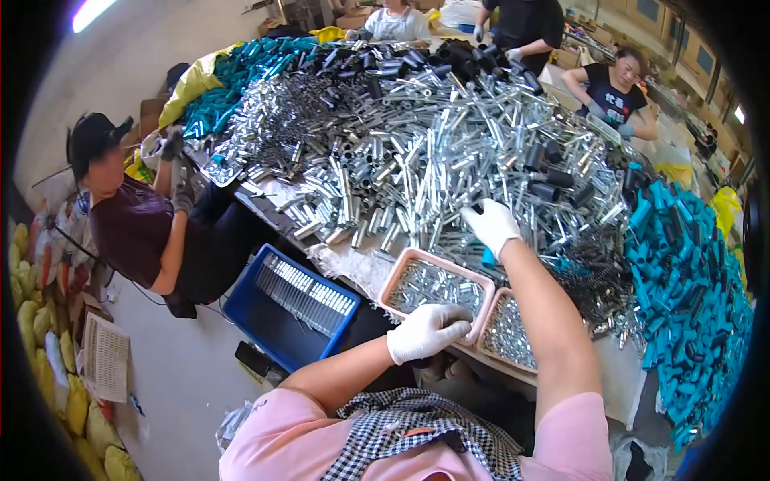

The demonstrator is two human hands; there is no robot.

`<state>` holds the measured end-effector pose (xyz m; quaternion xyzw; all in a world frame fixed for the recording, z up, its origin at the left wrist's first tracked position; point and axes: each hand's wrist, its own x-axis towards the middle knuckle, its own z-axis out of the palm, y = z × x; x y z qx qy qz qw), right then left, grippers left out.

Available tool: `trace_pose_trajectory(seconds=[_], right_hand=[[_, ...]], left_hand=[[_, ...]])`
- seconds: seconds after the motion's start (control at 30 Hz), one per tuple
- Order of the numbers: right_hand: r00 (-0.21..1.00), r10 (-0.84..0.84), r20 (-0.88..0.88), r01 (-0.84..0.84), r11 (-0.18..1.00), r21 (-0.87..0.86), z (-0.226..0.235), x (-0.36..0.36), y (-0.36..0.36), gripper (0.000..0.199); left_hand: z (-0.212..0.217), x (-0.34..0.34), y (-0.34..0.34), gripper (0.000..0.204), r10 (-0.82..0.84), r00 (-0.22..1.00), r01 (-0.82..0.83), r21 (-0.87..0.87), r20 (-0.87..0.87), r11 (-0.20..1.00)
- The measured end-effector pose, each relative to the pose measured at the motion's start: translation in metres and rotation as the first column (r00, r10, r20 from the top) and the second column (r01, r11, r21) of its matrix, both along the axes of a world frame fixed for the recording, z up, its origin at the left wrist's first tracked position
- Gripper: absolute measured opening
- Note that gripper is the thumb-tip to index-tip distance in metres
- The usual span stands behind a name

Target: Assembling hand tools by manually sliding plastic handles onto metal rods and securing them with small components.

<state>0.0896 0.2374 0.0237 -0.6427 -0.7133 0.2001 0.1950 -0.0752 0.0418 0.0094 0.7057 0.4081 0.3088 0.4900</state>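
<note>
The fingers of the left hand, in a white glove, are curled into a loose fist at the near rim of the pink tray; whether they pinch any small part cannot be told. The fingers of the right hand, also gloved in white, are bent downward onto the heap of silver metal tubes just beyond the pink tray's far edge, with a scrap of teal showing under the palm; what they have hold of, if anything, is hidden.

The pink tray holds small silvery parts and sits at the near edge of the desk. Touching its right side is a second pink tray with similar small parts, partly covered by the right forearm. To the left of the pink tray, lower than the desk, stands a blue crate with rows of metal pieces laid in it.

Beyond the pink tray the silver tubes crowd nearly the whole desk. Black sleeves lie mixed among them to the right and far back. Teal plastic sleeves pile up well to the right of the tray, and another teal pile lies far back on the left.

Left of the blue crate a seated person in a dark cap leans at the desk's edge. Other people work at the far side.
</note>
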Motion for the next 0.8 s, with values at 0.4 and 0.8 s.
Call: trace_pose_trajectory(seconds=[0.4,0.8], right_hand=[[0.852,0.068,-0.519,-0.006,0.993,0.119,-0.001,0.0,-0.028,0.024],[-0.226,-0.313,-0.923,-0.377,0.901,-0.214,0.011,0.068,-0.255,0.037]], left_hand=[[0.003,-0.108,0.208,0.033,0.839,0.376,-0.393,0.752,-0.394,0.529],[0.014,-0.122,0.224,0.053,0.647,0.74,-0.613,0.211,-0.182,0.761]])
